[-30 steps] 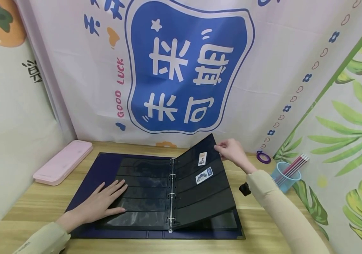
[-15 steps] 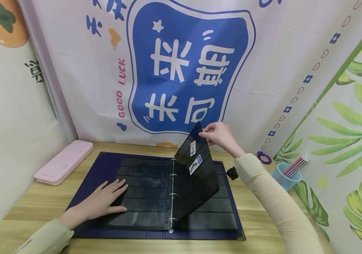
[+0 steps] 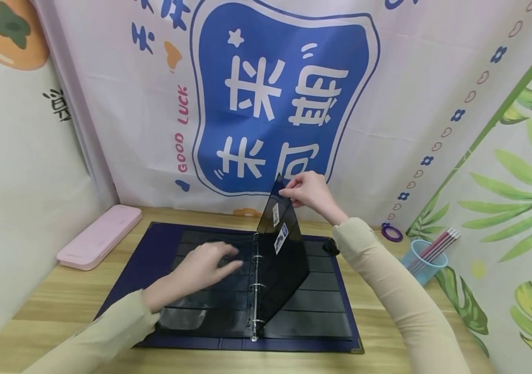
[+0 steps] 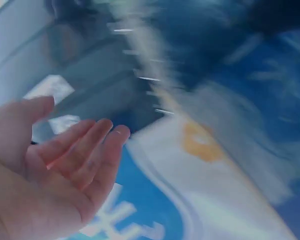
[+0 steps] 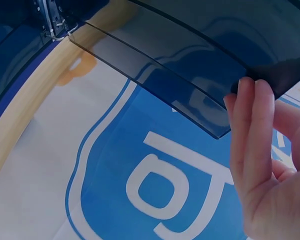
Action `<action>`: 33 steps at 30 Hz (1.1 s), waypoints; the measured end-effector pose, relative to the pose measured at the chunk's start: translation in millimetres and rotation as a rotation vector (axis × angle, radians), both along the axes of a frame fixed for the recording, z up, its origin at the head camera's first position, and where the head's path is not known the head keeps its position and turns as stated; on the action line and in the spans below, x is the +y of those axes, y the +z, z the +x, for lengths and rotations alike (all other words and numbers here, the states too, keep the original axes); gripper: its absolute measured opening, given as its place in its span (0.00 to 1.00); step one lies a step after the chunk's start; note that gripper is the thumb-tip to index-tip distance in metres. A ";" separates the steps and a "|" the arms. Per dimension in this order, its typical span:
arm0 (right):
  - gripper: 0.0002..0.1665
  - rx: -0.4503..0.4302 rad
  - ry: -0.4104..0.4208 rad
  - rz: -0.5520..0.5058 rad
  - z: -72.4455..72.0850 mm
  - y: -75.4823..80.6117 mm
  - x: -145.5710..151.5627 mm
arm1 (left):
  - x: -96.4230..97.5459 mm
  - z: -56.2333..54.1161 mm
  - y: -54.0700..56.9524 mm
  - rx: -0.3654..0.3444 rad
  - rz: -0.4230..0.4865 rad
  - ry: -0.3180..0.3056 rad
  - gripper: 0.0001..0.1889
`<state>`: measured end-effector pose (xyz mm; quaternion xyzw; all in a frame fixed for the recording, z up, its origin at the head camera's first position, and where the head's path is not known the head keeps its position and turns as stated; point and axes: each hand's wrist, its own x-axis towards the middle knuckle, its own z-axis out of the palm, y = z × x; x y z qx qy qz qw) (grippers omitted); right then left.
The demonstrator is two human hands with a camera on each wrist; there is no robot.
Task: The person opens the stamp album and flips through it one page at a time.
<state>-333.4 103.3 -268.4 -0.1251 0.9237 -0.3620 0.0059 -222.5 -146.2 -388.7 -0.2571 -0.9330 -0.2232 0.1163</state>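
Observation:
A dark blue ring binder (image 3: 153, 259) lies spread on the table, with metal rings (image 3: 255, 285) along its middle. My right hand (image 3: 311, 191) pinches the outer edge of a black pocket page (image 3: 282, 275), which stands nearly upright from the rings. Two small stamps sit in that page: a larger one (image 3: 281, 239) and a smaller one (image 3: 275, 214). Over the left-hand pages hovers my left hand (image 3: 200, 270), fingers loosely bent and holding nothing. In the left wrist view, this hand (image 4: 65, 175) has its palm turned up and the background is blurred.
A pink case (image 3: 99, 236) lies at the back left. On the right stand a blue cup (image 3: 426, 259) of pencils and a purple tape ring (image 3: 392, 232). A printed cloth (image 3: 153, 119) hangs right behind the table (image 3: 37, 317).
My right hand has swung the page up from the right to near vertical, moving leftward. My left hand has lifted off the left page and shifted right toward the rings.

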 end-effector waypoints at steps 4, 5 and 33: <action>0.12 0.004 -0.007 0.004 0.9 2.3 -6.3 | 34.0 -9.2 37.6 -0.003 0.137 -0.034 0.11; 0.12 0.006 -0.005 0.004 1.3 2.7 -8.2 | 41.0 -11.0 46.3 -0.006 0.161 -0.039 0.11; 0.17 0.056 0.127 -0.039 10.7 -13.3 6.6 | 28.3 -5.0 82.4 -0.194 0.288 0.025 0.12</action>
